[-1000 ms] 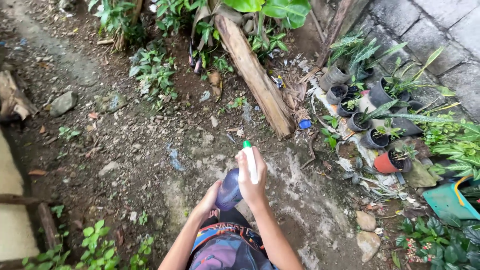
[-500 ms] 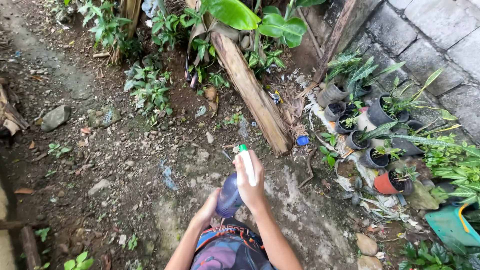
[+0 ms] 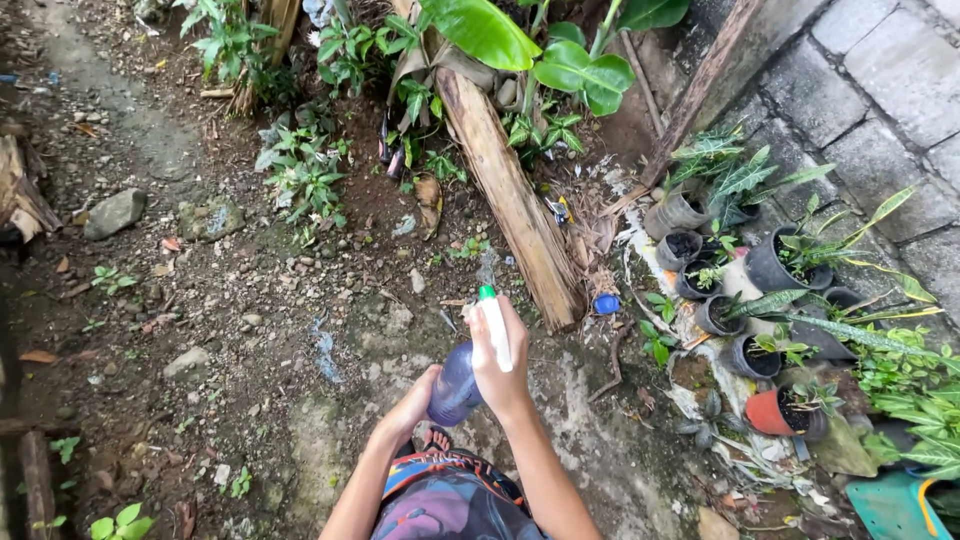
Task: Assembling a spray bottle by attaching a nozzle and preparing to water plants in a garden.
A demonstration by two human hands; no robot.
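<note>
A purple spray bottle (image 3: 455, 385) with a white trigger head and green nozzle (image 3: 494, 325) is held out over the dirt ground. My right hand (image 3: 498, 370) grips the trigger head, fingers wrapped around it. My left hand (image 3: 412, 405) cups the bottle's base from below. The nozzle points toward a wooden log (image 3: 510, 195) and the green plants beyond it.
Several dark pots and one red pot (image 3: 772, 410) with small plants line a stone wall (image 3: 880, 90) at the right. Broad-leaved plants (image 3: 540, 50) grow at the top. Rocks (image 3: 115, 212) lie at the left. A blue cap (image 3: 606, 303) sits beside the log.
The view has shifted forward and the log and potted plants now sit lower in the frame. Both hands keep the same hold on the bottle.
</note>
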